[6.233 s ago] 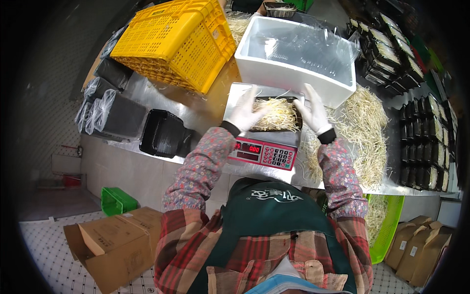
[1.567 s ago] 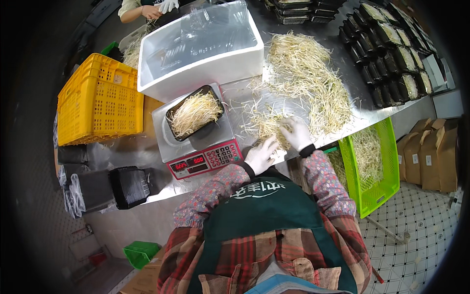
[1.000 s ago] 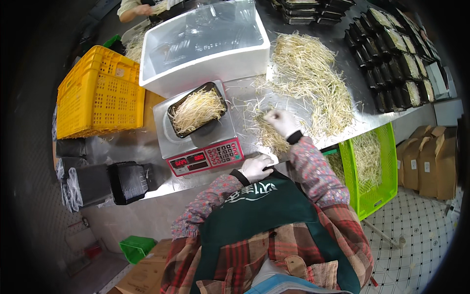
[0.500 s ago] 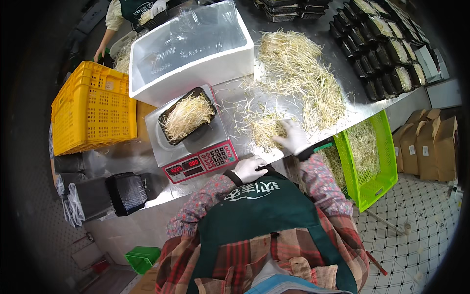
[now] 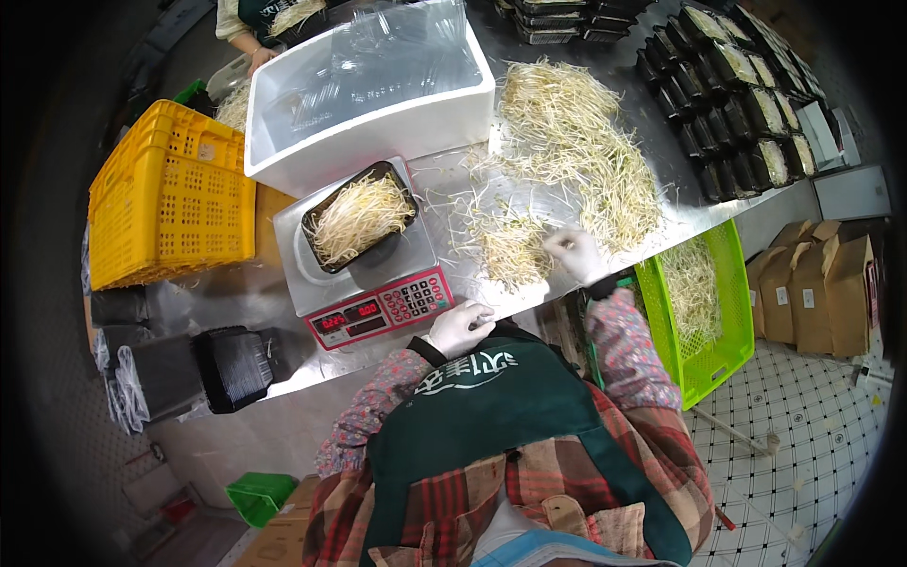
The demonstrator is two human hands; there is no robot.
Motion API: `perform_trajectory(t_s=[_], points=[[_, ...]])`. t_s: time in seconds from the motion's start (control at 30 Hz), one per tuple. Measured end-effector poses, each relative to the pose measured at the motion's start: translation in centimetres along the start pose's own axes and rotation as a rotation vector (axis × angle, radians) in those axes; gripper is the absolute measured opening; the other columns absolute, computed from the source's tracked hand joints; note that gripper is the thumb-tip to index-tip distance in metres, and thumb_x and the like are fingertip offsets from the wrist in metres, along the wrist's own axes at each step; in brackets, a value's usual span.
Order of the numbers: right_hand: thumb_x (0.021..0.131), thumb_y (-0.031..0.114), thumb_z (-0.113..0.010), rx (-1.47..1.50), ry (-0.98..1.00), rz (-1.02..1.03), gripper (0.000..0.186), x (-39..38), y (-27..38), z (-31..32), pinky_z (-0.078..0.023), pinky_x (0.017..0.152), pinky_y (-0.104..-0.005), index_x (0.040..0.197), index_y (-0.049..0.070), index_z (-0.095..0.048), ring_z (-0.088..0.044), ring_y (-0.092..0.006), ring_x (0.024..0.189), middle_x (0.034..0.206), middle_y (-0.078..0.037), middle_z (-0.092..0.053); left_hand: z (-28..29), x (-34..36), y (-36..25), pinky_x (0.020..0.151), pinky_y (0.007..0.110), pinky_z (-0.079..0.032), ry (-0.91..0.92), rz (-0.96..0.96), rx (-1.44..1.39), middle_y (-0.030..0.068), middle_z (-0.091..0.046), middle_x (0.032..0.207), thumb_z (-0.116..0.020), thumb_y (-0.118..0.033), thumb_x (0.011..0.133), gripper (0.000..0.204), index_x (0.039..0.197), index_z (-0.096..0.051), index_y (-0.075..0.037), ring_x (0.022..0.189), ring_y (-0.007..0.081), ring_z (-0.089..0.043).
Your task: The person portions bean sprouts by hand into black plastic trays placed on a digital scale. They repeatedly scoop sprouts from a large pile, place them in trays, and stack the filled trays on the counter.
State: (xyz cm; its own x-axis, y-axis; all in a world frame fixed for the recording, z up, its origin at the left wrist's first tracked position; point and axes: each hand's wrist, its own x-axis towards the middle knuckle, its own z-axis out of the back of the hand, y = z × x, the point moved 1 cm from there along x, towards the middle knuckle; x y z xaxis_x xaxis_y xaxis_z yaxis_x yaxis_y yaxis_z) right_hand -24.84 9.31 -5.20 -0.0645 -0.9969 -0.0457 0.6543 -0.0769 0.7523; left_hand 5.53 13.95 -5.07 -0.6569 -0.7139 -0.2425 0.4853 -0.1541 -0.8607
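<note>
At the table's front edge, just right of the scale [image 5: 378, 304], my gloved left hand [image 5: 461, 331] has its fingers curled; what they hold, if anything, is hidden. My gloved right hand [image 5: 573, 251] is pinched at the right side of a small heap of bean sprouts [image 5: 510, 248], with its contents too small to make out. A black tray of sprouts [image 5: 357, 217] lies on the scale's steel plate [image 5: 295, 280]. A larger spread of loose sprouts [image 5: 567, 123] lies beyond my right hand.
White foam box [image 5: 368, 132] behind the scale; yellow crate [image 5: 170, 198] and stacked empty trays [image 5: 227, 369] at left. Packed trays [image 5: 737, 123] at right, more [image 5: 548, 28] at back. Green crate [image 5: 718, 369] below the table's right edge; paper bags [image 5: 803, 302]. A co-worker's hand [image 5: 261, 59] at top left.
Both my hands have left the tray on the scale since the oldest frame. Lately my right hand has worked around the small heap, moving rightward and pinching; my left has stayed near the edge.
</note>
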Motion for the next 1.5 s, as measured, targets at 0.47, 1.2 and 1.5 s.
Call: perform_trajectory(t_s=[0.47,1.2,1.5], points=[[0.075,0.043,-0.077,-0.566,0.126,0.153,0.065,0.3,3.5,-5.3,-0.045,0.096,-0.0436,0.127,0.007,-0.059,-0.053,-0.0358,0.115,0.121,-0.018,-0.059,0.1,-0.2,-0.1,0.08,0.032,-0.053,0.065,-0.039,0.015,0.0096,-0.062,0.102,-0.065,-0.026,0.09,0.034,0.12,-0.064,-0.009,0.088,0.0202,-0.065],[0.078,0.034,-0.077,-0.305,0.159,0.251,0.043,5.5,1.7,-2.2,-0.052,0.076,-0.0426,0.1,-0.001,-0.07,-0.066,-0.0377,0.086,0.088,-0.022,-0.068,14.6,-7.7,-4.4,0.093,0.037,-0.049,-1.072,-0.303,0.243,0.0154,-0.065,0.11,-0.068,-0.005,0.083,0.027,0.109,-0.065,-0.001,0.105,0.0306,-0.062],[0.083,0.029,-0.074,-0.084,0.154,0.669,0.029,9.2,23.2,-0.3,-0.05,0.07,-0.0369,0.095,0.003,-0.068,-0.061,-0.0298,0.076,0.088,-0.012,-0.061,21.3,-2.8,2.8,0.115,0.037,-0.029,-1.107,-0.093,-0.186,0.0234,-0.043,0.146,-0.045,-0.025,0.103,0.055,0.15,-0.029,0.001,0.139,0.0311,-0.038]])
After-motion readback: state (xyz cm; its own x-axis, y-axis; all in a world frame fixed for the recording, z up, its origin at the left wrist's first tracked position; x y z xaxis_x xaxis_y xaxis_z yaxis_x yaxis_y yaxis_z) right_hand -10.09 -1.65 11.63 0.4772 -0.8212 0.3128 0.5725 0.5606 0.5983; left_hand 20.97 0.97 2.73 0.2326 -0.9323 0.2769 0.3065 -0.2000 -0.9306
